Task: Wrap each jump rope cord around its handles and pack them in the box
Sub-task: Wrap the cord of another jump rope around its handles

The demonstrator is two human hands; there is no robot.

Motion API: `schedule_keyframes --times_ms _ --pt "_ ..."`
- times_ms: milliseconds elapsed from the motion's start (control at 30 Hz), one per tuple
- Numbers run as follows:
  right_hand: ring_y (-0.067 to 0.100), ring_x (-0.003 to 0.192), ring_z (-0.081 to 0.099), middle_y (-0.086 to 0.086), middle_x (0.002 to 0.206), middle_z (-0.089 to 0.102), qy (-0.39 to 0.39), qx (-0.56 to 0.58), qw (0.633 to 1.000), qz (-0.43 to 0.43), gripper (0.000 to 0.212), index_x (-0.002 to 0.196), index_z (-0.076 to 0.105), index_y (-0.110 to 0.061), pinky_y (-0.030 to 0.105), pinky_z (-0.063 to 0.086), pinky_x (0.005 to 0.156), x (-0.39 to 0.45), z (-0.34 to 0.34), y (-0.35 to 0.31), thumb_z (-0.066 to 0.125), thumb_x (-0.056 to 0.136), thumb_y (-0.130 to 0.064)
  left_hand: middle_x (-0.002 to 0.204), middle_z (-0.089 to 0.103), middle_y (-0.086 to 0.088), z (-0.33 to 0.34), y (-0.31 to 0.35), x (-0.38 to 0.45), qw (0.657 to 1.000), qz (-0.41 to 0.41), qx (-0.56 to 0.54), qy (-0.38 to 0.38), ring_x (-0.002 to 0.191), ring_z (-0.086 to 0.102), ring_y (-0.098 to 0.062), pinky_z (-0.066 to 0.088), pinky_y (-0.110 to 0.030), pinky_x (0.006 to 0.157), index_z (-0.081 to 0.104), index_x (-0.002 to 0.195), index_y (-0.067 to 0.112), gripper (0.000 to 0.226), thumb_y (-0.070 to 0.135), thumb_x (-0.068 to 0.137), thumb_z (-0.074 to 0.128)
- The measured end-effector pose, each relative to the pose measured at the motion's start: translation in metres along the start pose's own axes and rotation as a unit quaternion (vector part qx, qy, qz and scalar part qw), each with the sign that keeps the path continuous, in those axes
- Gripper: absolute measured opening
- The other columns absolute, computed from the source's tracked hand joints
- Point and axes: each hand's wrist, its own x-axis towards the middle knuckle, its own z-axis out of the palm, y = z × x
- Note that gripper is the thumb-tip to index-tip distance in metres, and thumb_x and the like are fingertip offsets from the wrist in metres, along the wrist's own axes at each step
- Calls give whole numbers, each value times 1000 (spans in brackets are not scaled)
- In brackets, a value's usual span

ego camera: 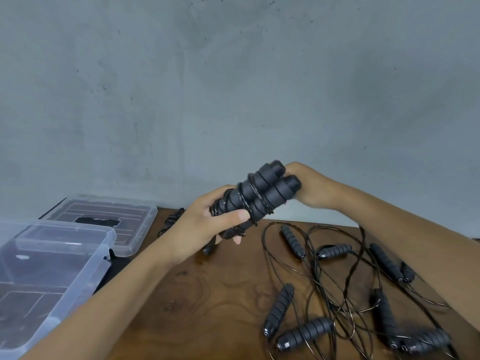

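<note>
- The wall behind everything is grey and plain.
- The brown wooden counter [207, 294] carries all your things.
- The clear box [85, 268] sits at your left, open on top. I cannot tell if any rope is in it yet. Its lid [135, 245] lies flat just behind it.
- A heap of loose ropes [337, 294] lies on the counter at your right, under your right arm. Their thin cords are tangled together, and their dark handles point all ways.
- One more rope [170, 220] lies far back by the lid. It is too dark to see well.
- You hold the rope bundle [255, 197] up in the air above the counter, between both hands. Its two handles lie side by side with the cord wound round them. Its long way runs from low left to high right.
- Your left hand [207, 224] is curled round the low end, with your thumb across the cord.
- Your right hand [309, 188] is on the high end. I cannot tell if its fingers grip there.
- The box lies down and to the left of the bundle, and your left hand is the nearer one. I think it should carry the bundle there, once the cord end is tucked in.
</note>
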Motion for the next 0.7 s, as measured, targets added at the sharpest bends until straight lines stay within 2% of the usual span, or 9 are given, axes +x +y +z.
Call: schedule_keyframes --times_ms 67,133,233,300,400,533,567,633,700 --pt "13 59 42 -4 59 51 -3 -24 1000 1 51 61 63 -31 25 38 65 -9 10 -1 48 101 -3 87 72 -14 3 -5 -1 997 -1 -62 34 68 68 -28 48 -39 62 72 112 30 27 39 87 78" --pt "9 54 39 -9 57 47 4 -30 1000 -5 37 82 71 -25 20 36 59 -17 17 -2 46 109 -22 85 70 -12 8 -5 -1 988 -17 -129 83 65 66 -24 50 -31 58 71 110 24 23 35 92 80" --pt "3 52 39 -15 56 46 48 -68 997 -4 27 98 72 -21 16 35 57 -26 14 -2 49 108 -31 83 68 -9 11 -12 2 970 -41 -188 147 64 62 -24 46 -38 72 67 115 12 35 35 90 75" --pt "5 53 38 -11 59 47 83 -88 993 -6 24 100 72 -18 18 33 55 -30 7 -6 53 106 -32 81 66 -10 9 -17 5 965 -52 -193 168 62 58 -25 37 -44 73 67 114 13 38 40 90 80" --pt "7 55 41 4 67 56 104 -134 985 -6 24 97 70 -13 21 34 54 -36 -1 -18 56 105 -31 74 64 -15 8 -20 10 961 -89 -179 191 54 45 -22 30 -31 54 66 108 17 42 50 85 77" --pt "14 59 55 0 72 66 141 -220 965 7 16 90 69 -15 34 45 57 -42 0 -29 58 101 -19 74 64 -19 13 -18 16 958 -120 -163 203 38 37 -14 24 -22 41 66 103 18 28 45 96 69" --pt "13 56 53 0 71 66 169 -238 956 10 15 89 69 -15 32 42 54 -43 -1 -32 59 99 -16 73 64 -19 13 -20 18 956 -124 -158 213 38 40 -15 26 -22 40 66 102 17 25 42 97 69" --pt "10 57 53 -2 73 66 210 -265 941 4 11 91 71 -17 27 40 54 -44 -5 -40 62 98 -17 69 67 -18 11 -25 21 955 -128 -138 231 52 47 -23 33 -27 49 67 96 15 27 42 97 72" --pt "15 69 58 -2 82 67 192 -318 928 -25 12 98 71 -16 32 47 63 -44 -9 -49 61 101 -22 68 69 -19 10 -27 22 961 -131 -96 224 61 47 -30 37 -35 56 68 92 11 34 44 94 75"
